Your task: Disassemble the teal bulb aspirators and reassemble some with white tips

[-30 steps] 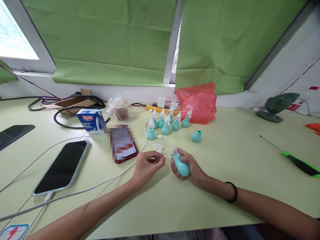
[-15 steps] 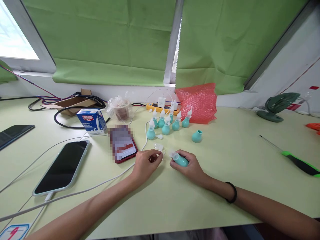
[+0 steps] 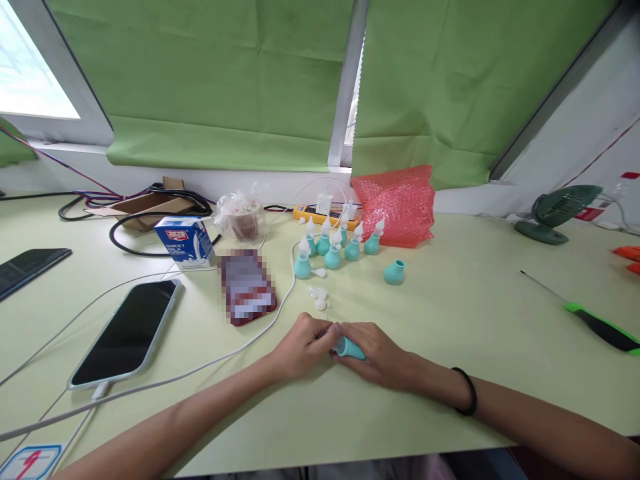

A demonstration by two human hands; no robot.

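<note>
My right hand (image 3: 377,353) is wrapped round a teal bulb nasal aspirator (image 3: 351,349), which lies tilted with its clear end toward the left. At that end the fingers of my left hand (image 3: 303,347) are pinched together, touching my right fingers. They cover the aspirator's tip, and whatever they pinch is hidden. Just beyond the hands lie several small clear and white parts (image 3: 320,304). Farther back stands a group of teal bulb aspirators with clear tips (image 3: 333,257). A teal bulb without a tip (image 3: 394,272) sits to their right.
Left of my hands lie a red-cased phone (image 3: 250,293), a charging phone (image 3: 125,333) and a white cable (image 3: 240,350). A milk carton (image 3: 185,243), a bagged tape roll (image 3: 243,217) and pink bubble wrap (image 3: 397,210) stand behind. A screwdriver (image 3: 595,327) and small fan (image 3: 557,213) are at right.
Both hands have come together and moved slightly nearer to me. My left hand has left the small parts and now meets the clear end of the aspirator in my right hand.
</note>
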